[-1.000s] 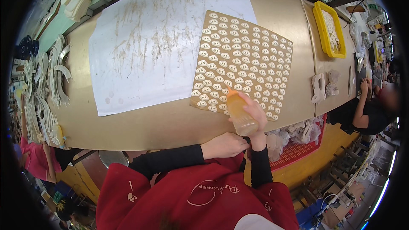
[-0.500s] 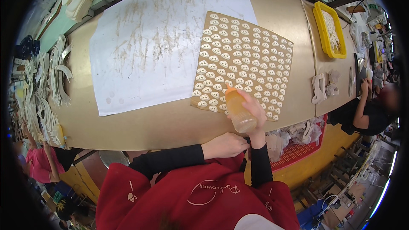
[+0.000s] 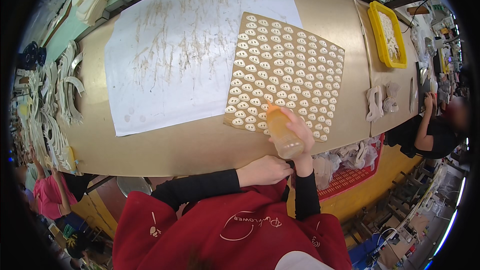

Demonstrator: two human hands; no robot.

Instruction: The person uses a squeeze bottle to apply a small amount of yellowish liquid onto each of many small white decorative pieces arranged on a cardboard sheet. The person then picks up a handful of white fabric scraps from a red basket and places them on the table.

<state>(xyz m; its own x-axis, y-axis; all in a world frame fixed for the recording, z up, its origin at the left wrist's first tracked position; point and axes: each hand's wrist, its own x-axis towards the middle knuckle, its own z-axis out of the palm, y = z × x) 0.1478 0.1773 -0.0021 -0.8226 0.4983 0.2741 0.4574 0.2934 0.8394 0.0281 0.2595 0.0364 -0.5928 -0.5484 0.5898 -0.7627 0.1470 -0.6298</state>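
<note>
My right hand [image 3: 301,132] is wrapped around a squeeze bottle [image 3: 286,137] with an orange nozzle and a yellowish, see-through body. The bottle leans, its tip over the lower part of a brown sheet [image 3: 295,132]. Rows of small white rounded-triangle pieces [image 3: 270,88], each with two dark holes, cover that sheet. Whether the tip touches a piece I cannot tell. Close to my body at the table edge, my left hand [image 3: 265,171] is closed, its fingertips against the black cuff of my right sleeve [image 3: 306,185]. What those fingers pinch, if anything, is hidden.
A stained white sheet [image 3: 165,70] lies partly under the brown one on the tan table [image 3: 175,155]. Pale curved strips [image 3: 70,82] are heaped at the left. At the right are a yellow tray [image 3: 372,25] of white bits and a co-worker's arm [image 3: 425,125]. Plastic bags sit below.
My right hand has shifted the bottle slightly right and toward me, its nozzle tip moving a little too. My left hand and the sheets look the same.
</note>
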